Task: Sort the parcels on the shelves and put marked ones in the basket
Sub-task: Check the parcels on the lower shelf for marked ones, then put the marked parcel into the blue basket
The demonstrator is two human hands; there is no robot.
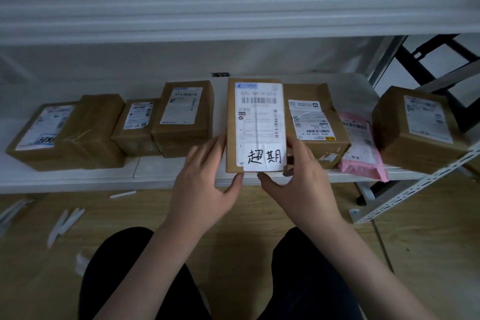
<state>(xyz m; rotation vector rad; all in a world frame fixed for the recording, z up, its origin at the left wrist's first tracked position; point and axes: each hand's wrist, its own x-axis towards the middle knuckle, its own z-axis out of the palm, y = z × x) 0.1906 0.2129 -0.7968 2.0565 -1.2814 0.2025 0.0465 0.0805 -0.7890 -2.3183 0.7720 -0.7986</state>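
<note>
A flat brown parcel [255, 122] with a white label and black handwritten characters at its near end lies on the low white shelf [104, 174], its front at the shelf edge. My left hand [207, 176] grips its left side and near corner. My right hand [298, 171] grips its right side, thumb under the near edge. Other brown parcels sit in a row: several to the left [184, 114] and one [314, 119] just to the right. A pink mailer bag [361, 145] and another box [418, 127] lie at the far right. No basket is in view.
An upper white shelf [233, 8] with brown boxes hangs overhead. A perforated white shelf upright [415, 187] leans at the right. White strips [65, 223] litter the wooden floor. My dark-trousered knees [124, 267] are below.
</note>
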